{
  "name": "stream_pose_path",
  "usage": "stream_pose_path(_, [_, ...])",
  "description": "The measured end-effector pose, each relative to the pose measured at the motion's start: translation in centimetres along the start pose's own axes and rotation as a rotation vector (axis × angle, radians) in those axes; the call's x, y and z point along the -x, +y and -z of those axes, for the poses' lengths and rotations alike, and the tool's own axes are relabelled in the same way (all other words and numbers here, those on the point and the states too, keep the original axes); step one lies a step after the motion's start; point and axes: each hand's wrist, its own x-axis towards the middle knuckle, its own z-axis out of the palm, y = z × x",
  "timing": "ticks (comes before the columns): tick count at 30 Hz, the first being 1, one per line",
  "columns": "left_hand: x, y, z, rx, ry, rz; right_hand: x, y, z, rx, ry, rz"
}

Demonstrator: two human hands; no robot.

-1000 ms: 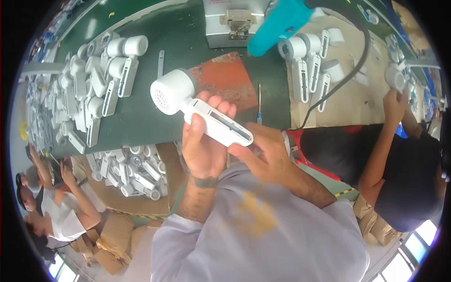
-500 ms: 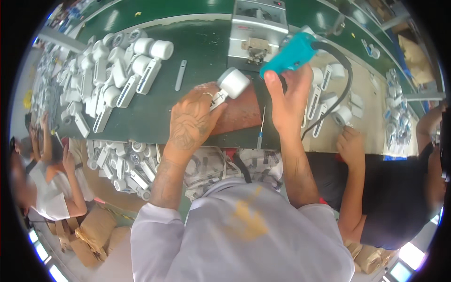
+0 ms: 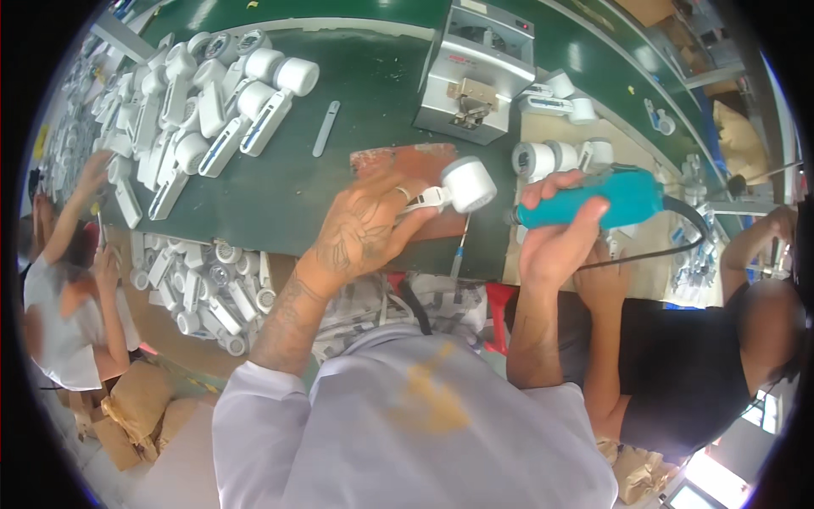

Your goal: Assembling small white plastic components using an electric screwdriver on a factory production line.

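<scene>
A white handheld fan (image 3: 469, 185) with a round head is gripped by its handle in my left hand (image 3: 360, 227), over a worn red pad (image 3: 381, 160). Its round head points right. My right hand (image 3: 555, 242) is wrapped round a teal electric screwdriver (image 3: 623, 200), whose tip end faces left toward the fan, apart from it. A black cable runs from the tool's right end. Between my hands, a thin screwdriver (image 3: 459, 254) with a blue-and-white handle lies at the table's front edge.
Piled white fans (image 3: 191, 110) cover the table's left side. A grey metal machine (image 3: 475, 76) stands behind the pad. A light strip (image 3: 326, 129) lies left of it. More fans (image 3: 555, 157) sit right; a co-worker's hand (image 3: 604, 276) is close beside my right hand.
The teal screwdriver has swung down and right, now lying nearly level with its tip end to the left. My left hand has shifted slightly right and down with the fan.
</scene>
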Motion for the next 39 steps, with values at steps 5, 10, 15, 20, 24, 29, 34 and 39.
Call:
stream_pose_path(5, [-2.1,-2.0,-2.5,-0.135,0.096,-0.242,-3.2,-3.2,-3.1,0.088,-0.006,0.102])
stream_pose_path(10, [-3.2,-2.3,-3.1,-0.116,-0.082,-0.195,-7.7,1.1,-6.1,0.075,-0.11,0.295])
stream_pose_path(15, [-3.0,-2.6,-3.3,-0.095,-0.028,-0.193,-10.4,3.6,-8.1,0.113,-0.199,0.405])
stream_pose_path(20, [-3.3,-2.6,-3.5,-0.113,0.012,-0.173,-10.7,5.6,-7.6,0.078,-0.277,0.389])
stream_pose_path(24, [-3.4,-2.6,-3.4,-0.114,0.005,-0.167,-9.9,4.4,-7.7,0.096,-0.264,0.263])
stream_pose_path(29, [-3.3,-2.9,-3.7,-0.142,0.049,-0.167,-6.6,1.8,-6.8,0.055,-0.226,0.154])
stream_pose_path(34, [-3.3,-2.7,-3.5,-0.116,0.051,-0.18,-5.5,2.1,-6.7,0.057,-0.278,0.144])
stream_pose_path(39, [-3.2,-2.7,-3.7,-0.13,0.057,-0.186,-5.3,3.2,-6.3,-0.082,-0.279,0.107])
